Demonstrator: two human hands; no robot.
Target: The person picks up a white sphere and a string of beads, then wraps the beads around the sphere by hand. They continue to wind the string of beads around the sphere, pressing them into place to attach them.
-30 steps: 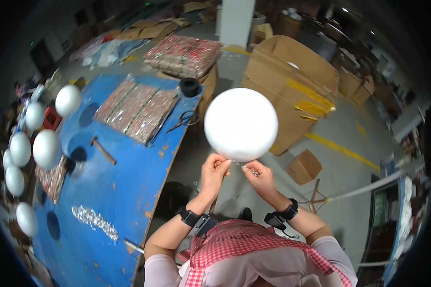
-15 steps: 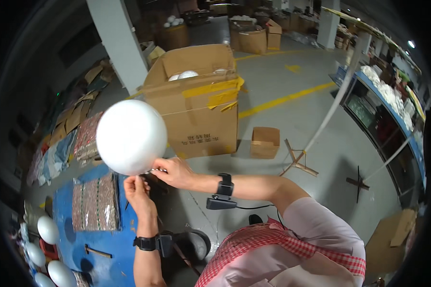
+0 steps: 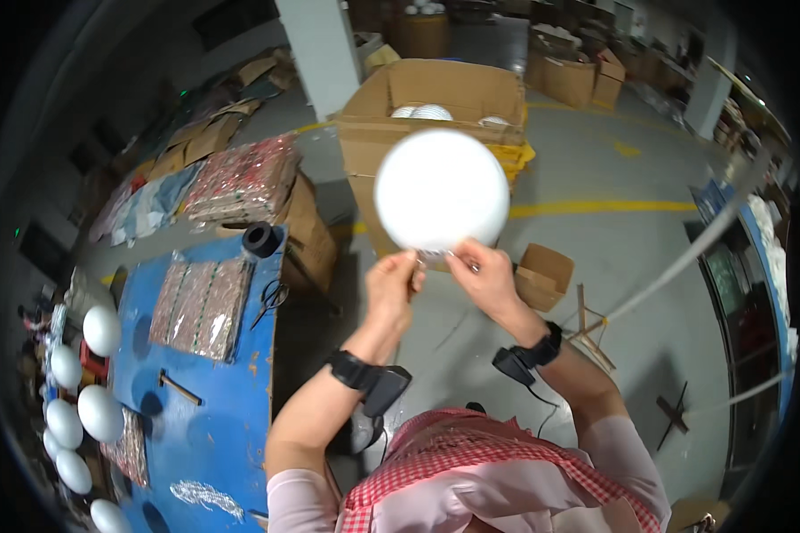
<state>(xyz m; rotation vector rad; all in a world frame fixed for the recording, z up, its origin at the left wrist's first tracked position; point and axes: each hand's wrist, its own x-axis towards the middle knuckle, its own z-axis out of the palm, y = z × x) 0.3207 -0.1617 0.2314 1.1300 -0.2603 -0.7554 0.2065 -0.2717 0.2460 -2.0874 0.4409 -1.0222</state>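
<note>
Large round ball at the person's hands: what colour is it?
The large round ball is plain white; the head view shows it best.

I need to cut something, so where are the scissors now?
In the head view, the scissors lie left of centre on the blue table near its right edge, below the black roll and right of the wrapped bundle.

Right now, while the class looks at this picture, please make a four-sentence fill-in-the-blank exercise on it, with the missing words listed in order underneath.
1. The left hand and the right hand are at the ____ edge of the white ball.
2. The hammer lies on a table coloured ____.
3. That table stands on the person's ____ side.
4. The floor line right of the ball is ____.

Missing words: lower; blue; left; yellow.
</note>
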